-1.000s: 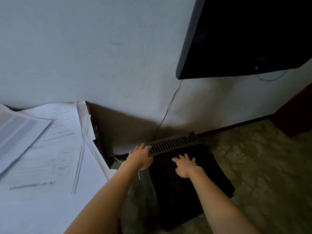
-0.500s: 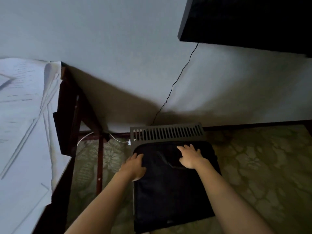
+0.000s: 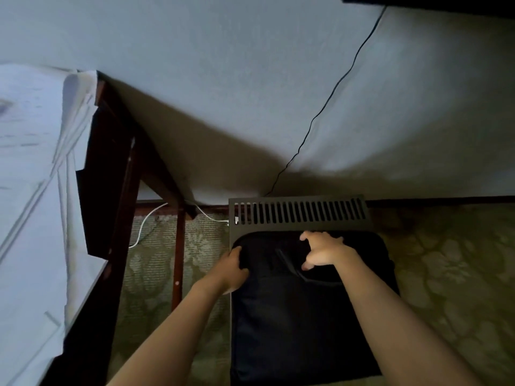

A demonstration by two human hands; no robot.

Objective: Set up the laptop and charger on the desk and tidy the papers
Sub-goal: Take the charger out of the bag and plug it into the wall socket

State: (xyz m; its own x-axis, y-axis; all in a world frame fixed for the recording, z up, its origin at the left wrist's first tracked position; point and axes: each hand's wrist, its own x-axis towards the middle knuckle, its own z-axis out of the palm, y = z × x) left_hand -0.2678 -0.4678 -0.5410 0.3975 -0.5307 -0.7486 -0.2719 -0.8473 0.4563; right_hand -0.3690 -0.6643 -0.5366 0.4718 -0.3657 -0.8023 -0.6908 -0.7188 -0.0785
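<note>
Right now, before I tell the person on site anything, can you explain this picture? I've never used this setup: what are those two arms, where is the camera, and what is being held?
There is no machine here. Those are a person's two bare arms, seen from one wide-angle camera worn on their head, looking forward and down. The left hand grips the top left corner of a black bag, and the right hand curls its fingers over the bag's top edge. The bag lies on a dark slatted panel on the patterned floor, by the wall. On the left stands a dark wooden desk covered with loose white papers. A white cable runs under the desk, and a thin black cable hangs down the wall. No laptop or charger shows, and the bag's contents are hidden.
</note>
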